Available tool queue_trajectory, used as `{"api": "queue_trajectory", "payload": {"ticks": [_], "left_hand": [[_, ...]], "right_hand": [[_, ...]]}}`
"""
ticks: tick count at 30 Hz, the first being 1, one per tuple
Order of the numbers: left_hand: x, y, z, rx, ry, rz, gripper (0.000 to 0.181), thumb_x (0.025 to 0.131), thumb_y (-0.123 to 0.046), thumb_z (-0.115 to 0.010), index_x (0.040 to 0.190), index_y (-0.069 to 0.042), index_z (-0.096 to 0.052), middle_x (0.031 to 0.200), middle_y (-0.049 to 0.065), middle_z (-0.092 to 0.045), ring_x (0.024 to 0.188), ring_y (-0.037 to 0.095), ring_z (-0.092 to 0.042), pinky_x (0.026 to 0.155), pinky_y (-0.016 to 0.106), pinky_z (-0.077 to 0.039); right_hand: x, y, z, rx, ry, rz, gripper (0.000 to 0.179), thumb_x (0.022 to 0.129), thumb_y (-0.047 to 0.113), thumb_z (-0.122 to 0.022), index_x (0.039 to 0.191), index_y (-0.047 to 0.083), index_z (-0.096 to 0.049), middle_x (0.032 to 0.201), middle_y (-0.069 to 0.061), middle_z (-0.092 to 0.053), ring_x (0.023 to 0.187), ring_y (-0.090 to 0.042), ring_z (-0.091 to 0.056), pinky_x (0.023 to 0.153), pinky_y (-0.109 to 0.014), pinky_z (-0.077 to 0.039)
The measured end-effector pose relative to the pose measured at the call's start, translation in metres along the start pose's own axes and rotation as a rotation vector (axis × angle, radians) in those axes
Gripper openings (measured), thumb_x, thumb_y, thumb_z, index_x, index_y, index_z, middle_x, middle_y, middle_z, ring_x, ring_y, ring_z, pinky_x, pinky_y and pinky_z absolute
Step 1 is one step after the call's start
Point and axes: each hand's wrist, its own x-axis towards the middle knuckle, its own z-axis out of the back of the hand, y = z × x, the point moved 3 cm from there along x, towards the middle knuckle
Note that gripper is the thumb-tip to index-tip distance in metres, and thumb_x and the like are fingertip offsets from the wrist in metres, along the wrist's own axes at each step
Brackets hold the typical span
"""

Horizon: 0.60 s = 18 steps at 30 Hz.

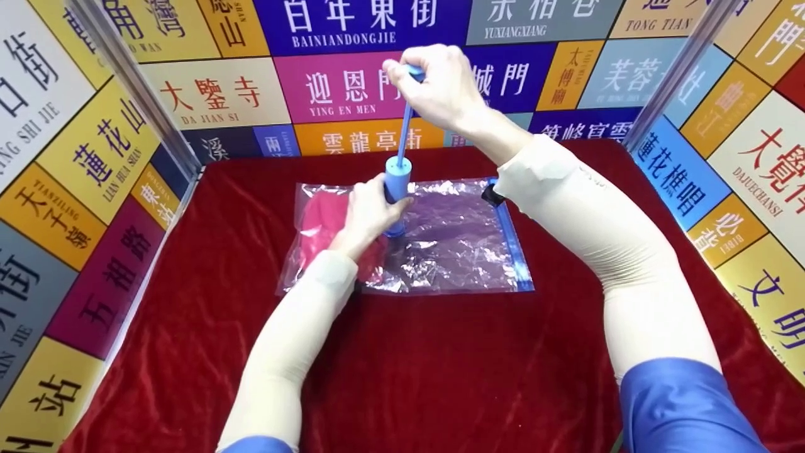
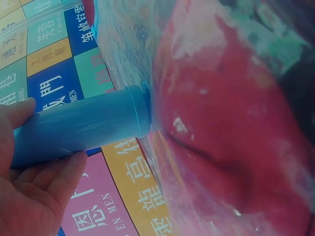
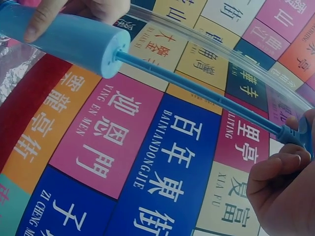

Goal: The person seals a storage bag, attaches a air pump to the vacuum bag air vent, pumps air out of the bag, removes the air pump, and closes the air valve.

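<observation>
A blue hand pump point(image 1: 397, 179) stands upright on a clear plastic storage bag point(image 1: 453, 245), its base against the film. My left hand point(image 1: 370, 211) grips the pump's barrel point(image 2: 83, 123), thumb and fingers on opposite sides. Above it, my right hand point(image 1: 443, 85) holds the pump's handle point(image 3: 305, 132), fingers curled round it. The thin rod point(image 3: 197, 91) is drawn far out of the barrel. Inside the bag's left half lies a crumpled pinkish-red cloth point(image 1: 324, 220), partly hidden by my left hand and wrist.
A blue zip strip point(image 1: 512, 245) runs along the bag's right edge, with a small black piece point(image 1: 492, 194) at its upper end. Dark red velvet point(image 1: 440, 365) covers the table. Panels of coloured signs point(image 1: 220, 91) rise at the back and both sides.
</observation>
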Motion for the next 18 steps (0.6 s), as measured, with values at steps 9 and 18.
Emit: {"api": "queue_trajectory", "payload": {"ticks": [9, 18], "left_hand": [[0.002, 0.002, -0.001, -0.001, -0.005, -0.001, 0.049, 0.094, -0.04, -0.091, 0.128, -0.01, -0.076, 0.112, 0.014, -0.085, 0.102, 0.034, -0.084, 0.09, 0.045, -0.071], [0.002, 0.002, -0.001, -0.007, 0.003, 0.014, 0.049, 0.094, -0.038, -0.091, 0.132, -0.012, -0.075, 0.116, 0.014, -0.085, 0.105, 0.034, -0.083, 0.092, 0.046, -0.07]], "right_hand": [[-0.005, -0.013, -0.023, -0.102, 0.144, -0.027, 0.048, 0.112, 0.041, -0.06, 0.069, 0.027, -0.044, 0.064, 0.01, -0.042, 0.064, -0.011, -0.038, 0.069, -0.024, -0.034], [-0.013, -0.025, -0.04, -0.106, 0.232, -0.051, 0.05, 0.112, 0.042, -0.06, 0.069, 0.025, -0.041, 0.066, 0.007, -0.044, 0.067, -0.015, -0.043, 0.069, -0.026, -0.037]]}}
